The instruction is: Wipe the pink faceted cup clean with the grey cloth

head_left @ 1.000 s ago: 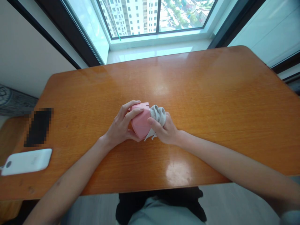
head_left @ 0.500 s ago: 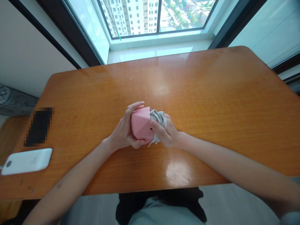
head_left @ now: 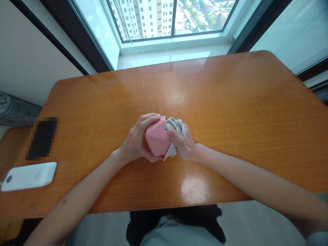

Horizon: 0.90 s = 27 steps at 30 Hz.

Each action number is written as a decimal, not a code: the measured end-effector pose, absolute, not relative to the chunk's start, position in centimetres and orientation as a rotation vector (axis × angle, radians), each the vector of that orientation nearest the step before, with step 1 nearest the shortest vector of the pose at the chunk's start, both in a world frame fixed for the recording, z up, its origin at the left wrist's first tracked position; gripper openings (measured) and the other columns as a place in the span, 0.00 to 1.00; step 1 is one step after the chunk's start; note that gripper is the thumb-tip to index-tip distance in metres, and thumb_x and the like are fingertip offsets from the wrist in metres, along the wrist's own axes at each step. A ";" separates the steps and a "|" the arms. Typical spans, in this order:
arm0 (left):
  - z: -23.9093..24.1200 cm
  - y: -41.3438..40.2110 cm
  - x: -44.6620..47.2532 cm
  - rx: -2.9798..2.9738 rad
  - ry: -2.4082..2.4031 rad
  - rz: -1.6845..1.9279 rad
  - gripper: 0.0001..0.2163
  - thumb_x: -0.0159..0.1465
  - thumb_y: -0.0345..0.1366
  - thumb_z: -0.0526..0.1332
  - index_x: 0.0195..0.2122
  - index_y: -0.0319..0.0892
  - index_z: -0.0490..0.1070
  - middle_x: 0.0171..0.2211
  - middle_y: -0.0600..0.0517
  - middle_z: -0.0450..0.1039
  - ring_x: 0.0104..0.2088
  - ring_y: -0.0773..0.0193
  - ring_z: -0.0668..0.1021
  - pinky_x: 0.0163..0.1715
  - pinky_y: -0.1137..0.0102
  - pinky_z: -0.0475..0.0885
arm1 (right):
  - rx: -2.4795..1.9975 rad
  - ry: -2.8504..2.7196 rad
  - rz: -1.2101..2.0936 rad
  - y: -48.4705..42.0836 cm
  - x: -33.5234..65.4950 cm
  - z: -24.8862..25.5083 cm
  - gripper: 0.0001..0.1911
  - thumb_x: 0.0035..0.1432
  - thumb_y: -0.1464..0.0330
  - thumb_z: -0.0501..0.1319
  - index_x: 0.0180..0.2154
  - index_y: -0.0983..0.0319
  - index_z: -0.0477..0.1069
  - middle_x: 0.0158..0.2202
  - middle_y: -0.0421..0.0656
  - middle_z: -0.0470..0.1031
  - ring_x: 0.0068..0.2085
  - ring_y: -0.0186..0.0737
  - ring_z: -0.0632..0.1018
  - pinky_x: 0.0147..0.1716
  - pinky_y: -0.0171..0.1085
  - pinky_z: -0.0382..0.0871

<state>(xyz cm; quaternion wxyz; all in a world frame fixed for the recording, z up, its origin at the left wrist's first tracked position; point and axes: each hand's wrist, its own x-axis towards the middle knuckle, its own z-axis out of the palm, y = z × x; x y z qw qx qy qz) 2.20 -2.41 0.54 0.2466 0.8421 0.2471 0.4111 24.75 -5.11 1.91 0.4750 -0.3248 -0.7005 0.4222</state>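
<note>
A pink faceted object [head_left: 157,138], its exact kind unclear, is held above the front middle of the wooden table. My left hand [head_left: 139,140] wraps round its left side, fingers over the far edge and thumb at the near edge. My right hand [head_left: 185,142] is closed on a bunched light grey cloth [head_left: 176,127], pressing it against the pink object's right side. A loose corner of the cloth hangs below the right thumb. The fingers behind the cloth are hidden.
On the table [head_left: 217,102], a white rounded device [head_left: 29,176] with a cord lies at the left front. Behind it sits a dark pixelated item [head_left: 42,138]. A window [head_left: 173,20] stands beyond the far edge.
The pink object has turned slightly and shifted a little to the right in my left hand. The cloth and my right thumb have slid slightly along its right side.
</note>
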 end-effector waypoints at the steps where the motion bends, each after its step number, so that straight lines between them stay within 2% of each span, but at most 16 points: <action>1: 0.5 -2.4 2.3 2.198 0.649 1.064 0.52 0.57 0.67 0.77 0.76 0.50 0.59 0.65 0.38 0.74 0.61 0.40 0.82 0.61 0.47 0.82 | -0.781 -1.746 1.010 -5.1 24.7 1.9 0.31 0.78 0.43 0.49 0.28 0.55 0.61 0.23 0.36 0.63 0.25 0.36 0.64 0.26 0.40 0.59; 3: 0.4 -2.5 2.4 2.022 0.590 0.951 0.49 0.62 0.69 0.71 0.76 0.49 0.58 0.64 0.38 0.76 0.57 0.43 0.85 0.57 0.52 0.84 | -0.757 -1.808 0.949 -5.1 24.7 1.8 0.30 0.78 0.44 0.49 0.27 0.55 0.60 0.22 0.36 0.62 0.24 0.36 0.63 0.26 0.41 0.58; 5: 0.3 -2.6 2.5 1.950 0.546 0.904 0.48 0.64 0.70 0.70 0.77 0.49 0.56 0.64 0.38 0.76 0.58 0.43 0.85 0.56 0.52 0.84 | -0.736 -1.839 0.886 -5.2 24.7 1.6 0.29 0.79 0.48 0.49 0.27 0.55 0.59 0.22 0.36 0.62 0.23 0.35 0.62 0.25 0.41 0.55; 8: 0.0 -2.6 2.5 2.019 0.551 0.948 0.52 0.61 0.69 0.72 0.78 0.52 0.53 0.67 0.37 0.72 0.60 0.41 0.83 0.59 0.48 0.83 | -0.704 -1.842 0.856 -5.2 24.7 1.5 0.25 0.79 0.53 0.52 0.28 0.56 0.59 0.22 0.35 0.62 0.23 0.33 0.62 0.25 0.40 0.54; 12: -0.2 -2.5 2.3 2.264 0.596 1.199 0.60 0.52 0.74 0.75 0.79 0.59 0.49 0.73 0.38 0.65 0.71 0.34 0.74 0.63 0.40 0.80 | -0.700 -1.839 0.877 -5.1 24.8 1.6 0.25 0.79 0.54 0.53 0.28 0.56 0.60 0.23 0.35 0.63 0.24 0.33 0.63 0.26 0.39 0.57; 14: -0.1 -2.4 1.9 2.458 0.586 1.203 0.61 0.51 0.70 0.79 0.80 0.62 0.48 0.75 0.39 0.62 0.74 0.34 0.71 0.66 0.39 0.78 | -0.688 -1.822 0.885 -5.1 24.7 1.7 0.26 0.80 0.54 0.52 0.28 0.56 0.60 0.23 0.35 0.63 0.24 0.33 0.64 0.27 0.38 0.58; 18: 0.4 -2.4 1.2 2.691 0.602 1.136 0.54 0.57 0.61 0.81 0.79 0.57 0.54 0.73 0.36 0.66 0.69 0.38 0.77 0.67 0.40 0.77 | -0.720 -1.782 0.908 -5.1 24.7 1.6 0.26 0.80 0.53 0.53 0.28 0.56 0.60 0.23 0.35 0.61 0.25 0.33 0.63 0.27 0.38 0.58; 21: 0.6 -2.4 1.4 2.602 0.646 1.139 0.52 0.55 0.63 0.81 0.76 0.53 0.60 0.69 0.37 0.70 0.65 0.39 0.79 0.64 0.43 0.80 | -0.738 -1.742 0.919 -5.1 24.6 1.5 0.27 0.80 0.52 0.53 0.28 0.57 0.60 0.23 0.34 0.60 0.25 0.33 0.62 0.26 0.38 0.58; 24: 0.5 -2.5 2.2 2.422 0.618 1.174 0.56 0.49 0.63 0.83 0.75 0.52 0.61 0.67 0.38 0.71 0.65 0.38 0.79 0.63 0.44 0.80 | -0.709 -1.708 0.914 -5.1 24.5 1.3 0.26 0.80 0.52 0.53 0.30 0.57 0.61 0.24 0.34 0.61 0.24 0.33 0.63 0.25 0.37 0.58; 27: 0.3 -2.7 2.7 2.160 0.625 1.097 0.53 0.54 0.66 0.78 0.74 0.49 0.61 0.62 0.39 0.74 0.57 0.43 0.83 0.55 0.51 0.83 | -0.674 -1.740 0.904 -5.0 24.5 1.3 0.25 0.80 0.52 0.52 0.31 0.57 0.63 0.24 0.34 0.63 0.24 0.33 0.63 0.25 0.38 0.59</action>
